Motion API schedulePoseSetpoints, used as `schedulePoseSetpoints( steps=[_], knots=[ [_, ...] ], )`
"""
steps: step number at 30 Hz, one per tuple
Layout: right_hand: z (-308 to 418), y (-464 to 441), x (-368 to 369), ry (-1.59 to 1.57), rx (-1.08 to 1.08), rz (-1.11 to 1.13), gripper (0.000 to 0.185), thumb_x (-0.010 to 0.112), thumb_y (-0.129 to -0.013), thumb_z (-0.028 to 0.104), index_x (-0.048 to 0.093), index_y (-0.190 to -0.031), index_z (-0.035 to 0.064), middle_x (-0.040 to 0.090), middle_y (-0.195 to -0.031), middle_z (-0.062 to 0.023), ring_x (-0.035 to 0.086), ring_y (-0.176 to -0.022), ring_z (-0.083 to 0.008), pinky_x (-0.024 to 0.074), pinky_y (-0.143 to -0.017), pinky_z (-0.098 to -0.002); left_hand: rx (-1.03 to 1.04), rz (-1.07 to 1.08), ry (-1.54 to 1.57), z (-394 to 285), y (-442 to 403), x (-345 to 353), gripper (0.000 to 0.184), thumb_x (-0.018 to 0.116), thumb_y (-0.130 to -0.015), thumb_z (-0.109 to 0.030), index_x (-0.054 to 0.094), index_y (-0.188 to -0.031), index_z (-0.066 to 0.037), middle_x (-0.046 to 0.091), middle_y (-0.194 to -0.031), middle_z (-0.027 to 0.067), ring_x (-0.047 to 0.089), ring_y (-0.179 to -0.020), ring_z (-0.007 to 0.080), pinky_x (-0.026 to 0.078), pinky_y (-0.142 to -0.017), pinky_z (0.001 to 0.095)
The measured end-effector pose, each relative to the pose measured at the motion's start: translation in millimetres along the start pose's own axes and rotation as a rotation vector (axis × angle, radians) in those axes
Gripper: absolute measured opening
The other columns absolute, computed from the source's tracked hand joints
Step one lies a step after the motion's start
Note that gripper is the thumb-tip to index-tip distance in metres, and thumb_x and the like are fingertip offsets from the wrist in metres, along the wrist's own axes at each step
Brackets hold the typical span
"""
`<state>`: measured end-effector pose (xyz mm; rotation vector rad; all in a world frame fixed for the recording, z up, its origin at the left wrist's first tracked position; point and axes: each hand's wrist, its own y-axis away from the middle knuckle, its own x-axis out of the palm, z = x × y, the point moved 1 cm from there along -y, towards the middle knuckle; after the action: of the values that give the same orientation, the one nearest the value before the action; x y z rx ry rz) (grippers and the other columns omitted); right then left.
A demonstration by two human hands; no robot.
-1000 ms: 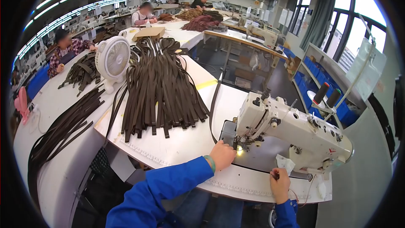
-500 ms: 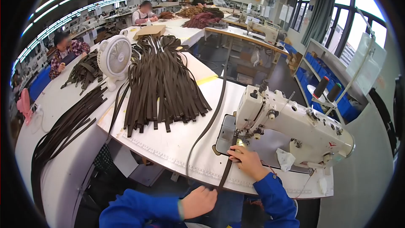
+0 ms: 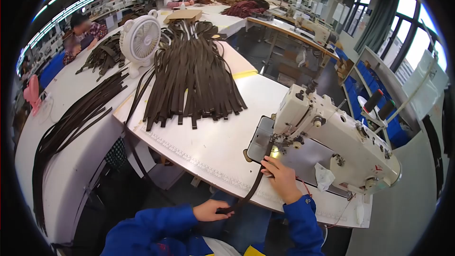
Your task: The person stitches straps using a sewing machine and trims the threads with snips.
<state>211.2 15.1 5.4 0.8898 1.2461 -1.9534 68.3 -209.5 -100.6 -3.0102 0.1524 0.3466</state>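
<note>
A dark brown webbing strap point(image 3: 254, 190) runs from under the needle area of the white sewing machine point(image 3: 327, 132) down over the table's front edge. My left hand point(image 3: 213, 210) is closed around its lower part, just in front of the table. Close to the presser foot, my right hand point(image 3: 280, 179) has its fingers closed on the strap, which lies on the table there. Between the two hands the strap bends in a slack curve. The machine's lamp lights the spot beside the needle. Part of the strap under the right fingers is hidden.
A big bundle of dark straps point(image 3: 194, 76) lies left of the machine. More straps point(image 3: 71, 123) hang over the left table. A white fan point(image 3: 141, 38) and a cardboard box point(image 3: 183, 16) stand behind. Thread spools point(image 3: 374, 100) are at right. Several people work farther back.
The long strap length that curved across the table left of the machine is no longer there. My left hand has moved left, and the held strap now bows. The camera view has shifted.
</note>
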Motion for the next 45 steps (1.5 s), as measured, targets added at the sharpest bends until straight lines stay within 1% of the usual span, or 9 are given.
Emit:
schedulePoseSetpoints(
  steps=[2,6,10,14,22,29,35,36,45],
  knots=[
    [4,-1,-1,0.051,-0.053,0.003,0.033,0.070,-0.066,0.008,0.065,-0.098,0.0123,0.062,-0.106,-0.0025,0.065,-0.076,-0.0220,0.0520,-0.064,-0.0312,0.002,0.061,0.152,-38,-14,3,0.032,0.063,-0.084,-0.017,0.056,-0.112,-0.003,0.061,-0.090,0.0105,0.060,-0.077,0.0204,0.047,-0.071,0.0287],
    [11,5,-6,0.010,-0.173,0.069,0.030,0.072,-0.067,0.009,0.065,-0.096,0.0131,0.062,-0.103,-0.0031,0.064,-0.072,-0.0217,0.0505,-0.062,-0.0310,-0.058,0.169,-0.012,-74,-21,3,0.032,0.055,-0.091,-0.020,0.053,-0.117,-0.001,0.062,-0.094,0.0100,0.061,-0.087,0.0218,0.047,-0.080,0.0292],
    [15,6,-7,-0.009,-0.238,0.055,0.028,0.071,-0.067,0.007,0.064,-0.094,0.0091,0.063,-0.101,-0.0038,0.063,-0.072,-0.0214,0.0495,-0.061,-0.0314,0.283,0.208,-0.457,-64,-8,12,0.025,0.057,-0.087,-0.026,0.056,-0.084,-0.002,0.053,-0.076,0.0140,0.056,-0.072,0.0333,0.048,-0.066,0.0391],
    [15,4,-5,0.034,-0.213,0.014,0.028,0.070,-0.065,0.003,0.063,-0.093,0.0065,0.064,-0.101,-0.0041,0.064,-0.075,-0.0207,0.0500,-0.063,-0.0313,0.147,0.304,-0.456,-59,-8,7,0.019,0.057,-0.086,-0.021,0.055,-0.083,-0.002,0.053,-0.078,0.0129,0.057,-0.075,0.0324,0.047,-0.064,0.0395],
    [16,4,-6,-0.012,-0.092,0.097,0.032,0.067,-0.064,-0.001,0.063,-0.094,0.0090,0.063,-0.105,-0.0036,0.064,-0.073,-0.0203,0.0506,-0.063,-0.0304,0.187,0.205,-0.456,-59,-29,-8,0.017,0.058,-0.085,-0.018,0.055,-0.085,-0.002,0.053,-0.079,0.0130,0.057,-0.075,0.0316,0.047,-0.063,0.0393],
    [16,3,-3,0.024,-0.090,0.079,0.032,0.067,-0.065,0.000,0.063,-0.095,0.0113,0.063,-0.107,-0.0034,0.063,-0.069,-0.0216,0.0504,-0.060,-0.0307,0.262,-0.052,-0.428,-54,-36,-3,0.021,0.058,-0.085,-0.019,0.056,-0.096,-0.002,0.054,-0.080,0.0122,0.057,-0.074,0.0309,0.047,-0.063,0.0372],
    [16,3,-3,-0.006,-0.056,0.114,0.032,0.065,-0.065,-0.002,0.063,-0.095,0.0104,0.063,-0.107,-0.0033,0.064,-0.070,-0.0217,0.0506,-0.060,-0.0306,0.313,-0.245,-0.529,-73,-26,-17,0.016,0.062,-0.081,-0.017,0.061,-0.091,-0.005,0.058,-0.080,0.0092,0.059,-0.076,0.0260,0.049,-0.066,0.0341],
    [16,2,-4,0.012,-0.072,0.100,0.033,0.065,-0.065,-0.003,0.063,-0.094,0.0102,0.063,-0.107,-0.0034,0.064,-0.070,-0.0212,0.0507,-0.061,-0.0305,0.457,-0.420,-0.575,-82,-26,-33,0.012,0.063,-0.079,-0.013,0.063,-0.088,-0.005,0.058,-0.078,0.0078,0.058,-0.073,0.0241,0.049,-0.064,0.0321],
    [18,3,-4,-0.050,-0.060,0.076,0.032,0.062,-0.065,-0.005,0.063,-0.094,0.0094,0.063,-0.106,-0.0024,0.065,-0.070,-0.0191,0.0514,-0.062,-0.0296,0.242,-1.008,-1.104,-77,-27,-218,0.014,0.062,-0.068,0.003,0.065,-0.080,-0.004,0.060,-0.083,0.0058,0.056,-0.081,0.0254,0.047,-0.071,0.0353]
  ],
)
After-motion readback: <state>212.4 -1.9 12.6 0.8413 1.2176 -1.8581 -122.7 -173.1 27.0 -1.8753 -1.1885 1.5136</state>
